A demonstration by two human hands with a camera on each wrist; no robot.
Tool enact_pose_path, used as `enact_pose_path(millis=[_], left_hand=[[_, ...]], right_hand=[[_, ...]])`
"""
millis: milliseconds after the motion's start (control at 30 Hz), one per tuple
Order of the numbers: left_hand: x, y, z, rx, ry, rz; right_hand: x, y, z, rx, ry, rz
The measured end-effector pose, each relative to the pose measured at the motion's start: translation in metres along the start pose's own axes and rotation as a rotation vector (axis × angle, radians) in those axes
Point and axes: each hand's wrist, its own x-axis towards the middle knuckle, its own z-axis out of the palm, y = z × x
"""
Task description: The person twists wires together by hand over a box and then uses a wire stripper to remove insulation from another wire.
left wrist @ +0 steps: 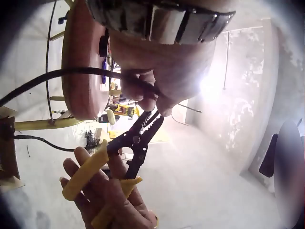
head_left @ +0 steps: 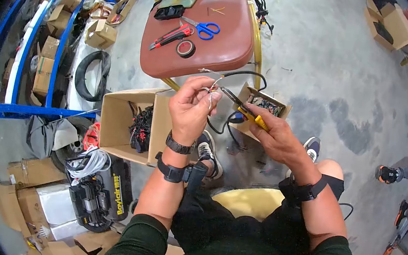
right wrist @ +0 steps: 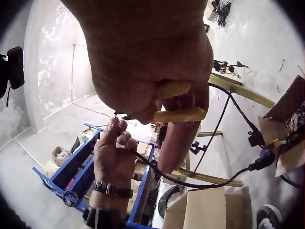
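My left hand (head_left: 191,106) pinches the stripped end of a black cable (left wrist: 57,73), and thin light-coloured wires (head_left: 213,89) stick out past the fingertips. In my right hand (head_left: 283,141) are wire strippers with yellow handles (head_left: 260,122); the fingers curl round the grips. Their dark toothed jaws stand slightly apart in the left wrist view, with the tips right at the left fingertips. The cable runs from the left hand down toward a connector (right wrist: 262,161) seen in the right wrist view. Which wire lies between the jaws I cannot tell.
Ahead, a brown chair seat (head_left: 197,58) bears blue-handled scissors (head_left: 207,30), a red utility knife (head_left: 173,37), black tape (head_left: 185,49) and a cable bundle. Below stand a carton (head_left: 117,124) of black cables and a small box (head_left: 282,111). Blue shelving (head_left: 35,25) is at left.
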Motion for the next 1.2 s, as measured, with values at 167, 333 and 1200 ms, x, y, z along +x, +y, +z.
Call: enact_pose_path(millis=[167, 333, 1200], left_hand=[[-0.0012, -0.0044, -0.0042, -0.086, -0.022, -0.028], [-0.0004, -0.0056, -0.0043, -0.106, -0.070, 0.016], [-0.0039, -0.0032, 0.0002, -0.163, -0.085, -0.095]], right_hand=[[0.0005, -0.0008, -0.0002, 0.027, -0.004, -0.027], [0.0002, 0.0007, 0.0022, 0.031, 0.009, -0.074], [-0.0004, -0.0016, 0.0066, 0.069, -0.001, -0.049]])
